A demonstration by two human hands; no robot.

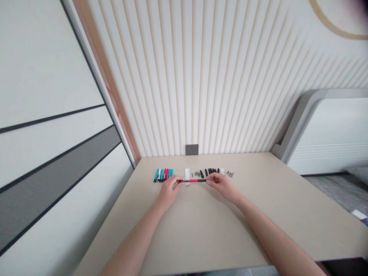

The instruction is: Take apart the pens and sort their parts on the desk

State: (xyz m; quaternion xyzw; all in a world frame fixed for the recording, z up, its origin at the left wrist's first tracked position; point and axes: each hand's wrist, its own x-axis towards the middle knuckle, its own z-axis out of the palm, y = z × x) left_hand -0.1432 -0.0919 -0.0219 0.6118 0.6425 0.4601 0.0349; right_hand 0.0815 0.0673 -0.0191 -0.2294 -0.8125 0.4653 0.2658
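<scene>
A red and black pen [193,180] is held level above the table between my two hands. My left hand [169,188] pinches its left black end, and my right hand [220,184] pinches the right black end. Just behind the pen lie slim white refills [187,172], partly hidden by it. Beyond my left hand is a row of blue, white and red pen barrels [165,173]. Several black pen parts [212,171] lie in a row behind my right hand, with small grey springs [197,174] to their left.
More small metal pieces [230,174] lie right of the black parts, beside a small clear piece [222,170]. A dark wall socket [192,149] sits above the back edge of the beige table [195,230]. A white cabinet [57,161] stands at left, a padded headboard [327,130] at right.
</scene>
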